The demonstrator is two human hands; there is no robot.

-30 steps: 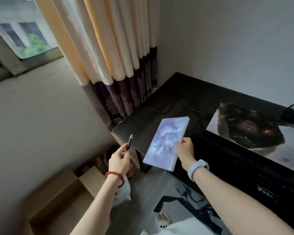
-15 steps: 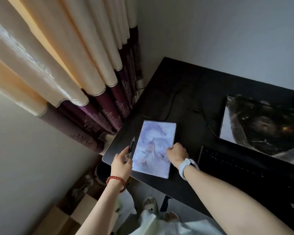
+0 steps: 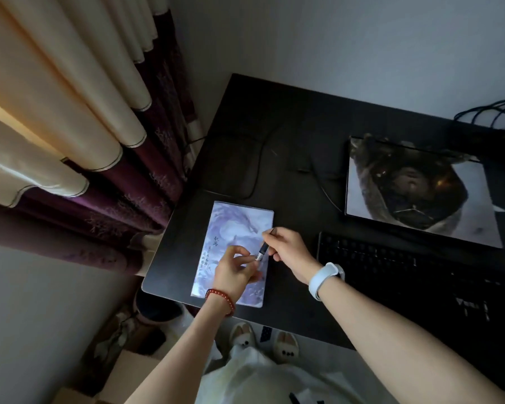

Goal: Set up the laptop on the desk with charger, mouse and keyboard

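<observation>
1. Both hands grip one pen (image 3: 262,249): left hand (image 3: 236,268) pinches its lower end, right hand (image 3: 286,246) its upper, over the notebook (image 3: 239,223).
2. Set the pen beside the notebook, clear of the keyboard (image 3: 405,263).
3. The laptop (image 3: 420,191) sits closed at the counter (image 3: 274,118) back; open it there next.

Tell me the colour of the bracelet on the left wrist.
Red beads, seen in the head view.
</observation>
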